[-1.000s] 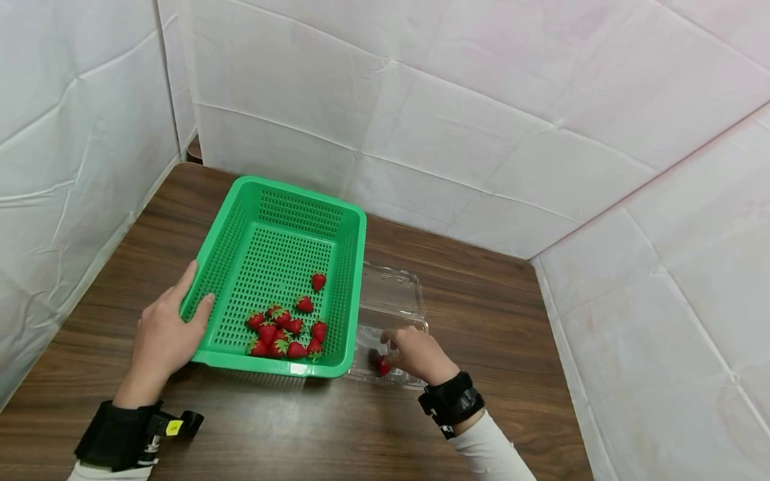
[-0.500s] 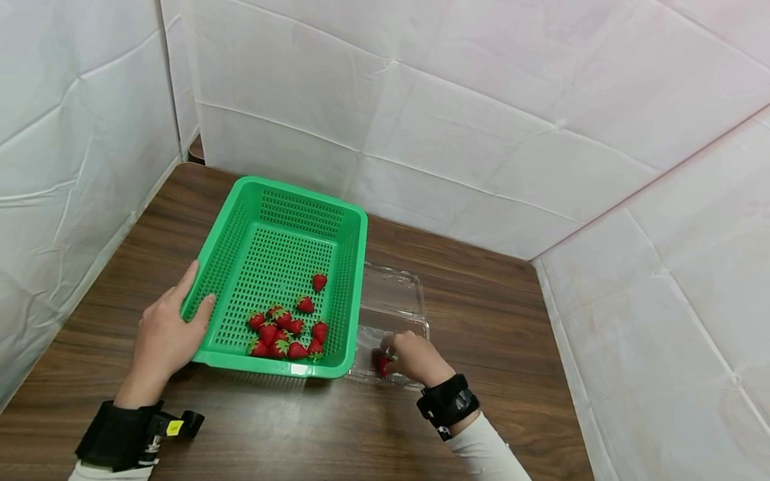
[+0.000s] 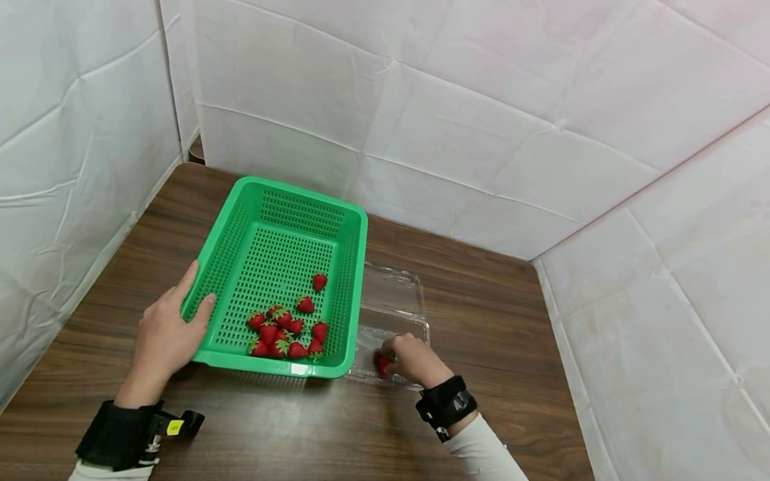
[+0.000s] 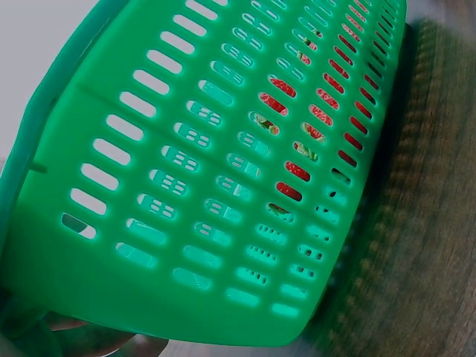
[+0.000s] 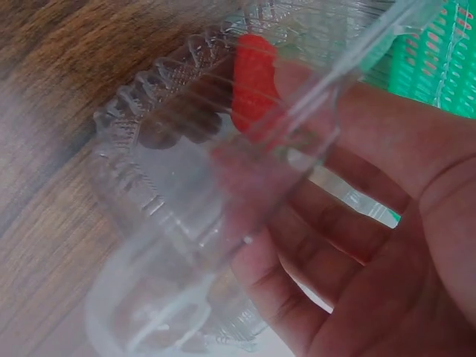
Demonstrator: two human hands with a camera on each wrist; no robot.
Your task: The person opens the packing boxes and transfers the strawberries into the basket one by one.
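Note:
A green perforated basket [image 3: 289, 220] sits on the wooden table with several strawberries [image 3: 285, 331] in its near corner. My left hand [image 3: 165, 331] holds the basket's near-left rim, thumb over the edge; the left wrist view is filled by the basket wall [image 4: 208, 186]. Right of the basket lies an open clear plastic clamshell box [image 3: 391, 297]. My right hand [image 3: 412, 357] is inside its near half, fingers pinching one strawberry [image 3: 383, 364] low in the box. The right wrist view shows that strawberry [image 5: 253, 82] at my fingertips [image 5: 312, 89] behind the clear box wall [image 5: 171, 186].
White padded walls close in the table [image 3: 493, 314] at the back, left and right. The table's brown surface shows in front of the basket and to the right of the clamshell box.
My right hand has sunk slightly lower and nearer in the box with the strawberry. The left hand and basket have stayed still.

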